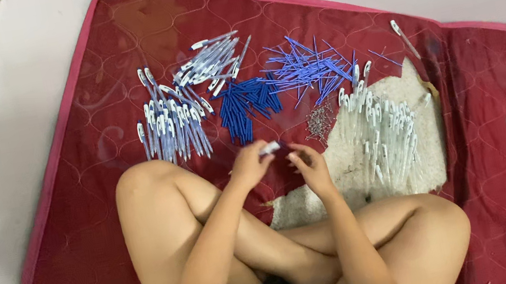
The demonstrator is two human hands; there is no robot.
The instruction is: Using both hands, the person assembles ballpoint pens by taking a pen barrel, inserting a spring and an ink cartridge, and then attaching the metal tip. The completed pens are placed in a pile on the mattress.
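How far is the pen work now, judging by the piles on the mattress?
A pile of blue-and-white pens lies by the knee and looks put together. The left hand and right hand hold one white pen piece between them. Much remains loose: clear barrels, dark blue parts, thin blue refills and small springs.

Your left hand [249, 165] and right hand [310, 168] meet just above your crossed legs, forearms converging, fingers curled, fingertips pinched on a small piece held between them.
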